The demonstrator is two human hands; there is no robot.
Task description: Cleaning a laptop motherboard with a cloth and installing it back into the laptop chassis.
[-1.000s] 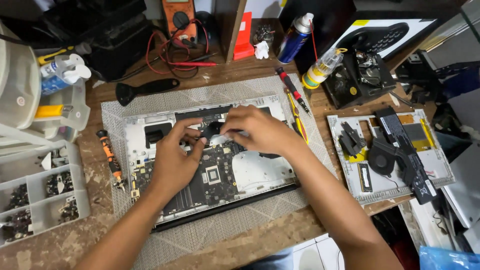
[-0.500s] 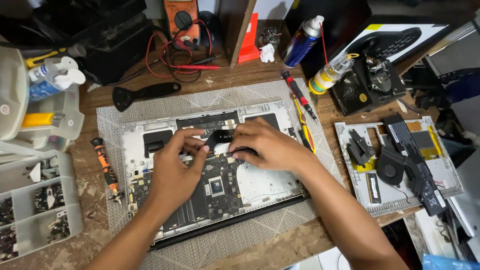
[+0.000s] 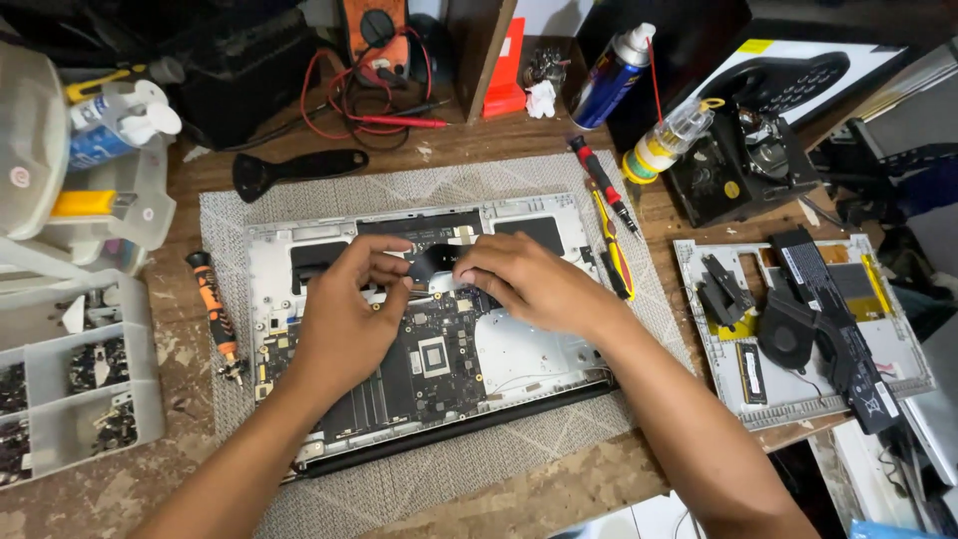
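Black flat cable pinched between left hand and right hand grips, above opened laptop on counter.

Both forearms were left bare to the frame's lower edge, no sleeves being seen, and the left hand and right hand were uncovered by gloves, rings or watch.

Workbench surroundings, seen from above.
An orange-handled screwdriver lies left on the grey mat; a blue spray can, orange multimeter and compartmented parts tray border it.
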